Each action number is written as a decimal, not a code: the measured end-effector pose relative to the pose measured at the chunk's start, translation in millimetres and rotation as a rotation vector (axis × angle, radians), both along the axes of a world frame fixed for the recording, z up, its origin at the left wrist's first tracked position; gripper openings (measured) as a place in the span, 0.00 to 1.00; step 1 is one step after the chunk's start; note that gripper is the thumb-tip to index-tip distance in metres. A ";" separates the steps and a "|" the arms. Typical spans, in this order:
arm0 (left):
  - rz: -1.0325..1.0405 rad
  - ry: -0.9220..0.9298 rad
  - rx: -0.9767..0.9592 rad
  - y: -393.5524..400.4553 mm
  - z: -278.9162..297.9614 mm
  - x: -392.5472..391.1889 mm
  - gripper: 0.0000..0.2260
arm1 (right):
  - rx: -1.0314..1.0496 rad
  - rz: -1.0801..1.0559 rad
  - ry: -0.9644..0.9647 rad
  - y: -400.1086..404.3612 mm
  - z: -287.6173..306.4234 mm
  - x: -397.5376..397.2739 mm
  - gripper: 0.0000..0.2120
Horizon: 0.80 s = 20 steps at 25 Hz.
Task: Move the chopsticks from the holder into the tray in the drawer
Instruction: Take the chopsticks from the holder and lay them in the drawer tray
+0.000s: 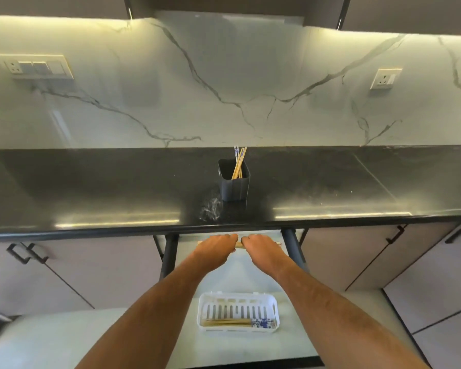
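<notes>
A dark square holder (234, 183) stands on the black counter with several wooden chopsticks (238, 162) leaning in it. Below, the drawer (250, 350) is pulled out, and a white slotted tray (237, 304) in it holds a few chopsticks (229, 322) with blue-patterned ends lying flat. My left hand (215, 246) and my right hand (264, 247) are side by side over the back of the drawer, just under the counter edge. Both are closed on a horizontal bundle of chopsticks (239, 245), seen between them and at their outer sides.
The black counter (117, 187) runs the full width, with a marble backsplash behind. Dark drawer rails (169, 255) flank the opening. Cabinet doors with black handles (24, 253) sit on both sides.
</notes>
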<state>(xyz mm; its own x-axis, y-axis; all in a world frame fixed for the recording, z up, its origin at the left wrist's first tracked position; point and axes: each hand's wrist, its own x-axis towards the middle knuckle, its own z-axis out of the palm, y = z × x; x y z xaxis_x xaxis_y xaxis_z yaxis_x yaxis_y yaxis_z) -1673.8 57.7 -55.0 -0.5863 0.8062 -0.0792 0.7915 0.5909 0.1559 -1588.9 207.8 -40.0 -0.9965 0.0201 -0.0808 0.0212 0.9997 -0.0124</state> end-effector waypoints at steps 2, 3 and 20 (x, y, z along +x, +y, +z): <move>0.018 0.008 0.030 -7.3 -20.0 11.8 0.12 | -0.028 0.009 0.001 -4.5 -19.9 6.3 0.16; 0.014 0.021 0.041 -10.8 -30.2 16.2 0.13 | -0.031 0.025 0.002 -5.9 -30.3 9.7 0.16; 0.009 -0.019 -0.084 -34.2 -195.8 78.2 0.18 | 0.028 0.086 -0.224 -22.9 -184.9 63.0 0.20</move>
<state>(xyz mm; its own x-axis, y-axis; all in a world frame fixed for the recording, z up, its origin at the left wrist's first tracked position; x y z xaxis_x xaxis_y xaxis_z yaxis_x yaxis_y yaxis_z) -1595.6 23.5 -250.8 -0.5913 0.7909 -0.1578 0.7834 0.6097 0.1207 -1525.8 184.8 -224.9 -0.9518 -0.0591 -0.3011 -0.0652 0.9978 0.0102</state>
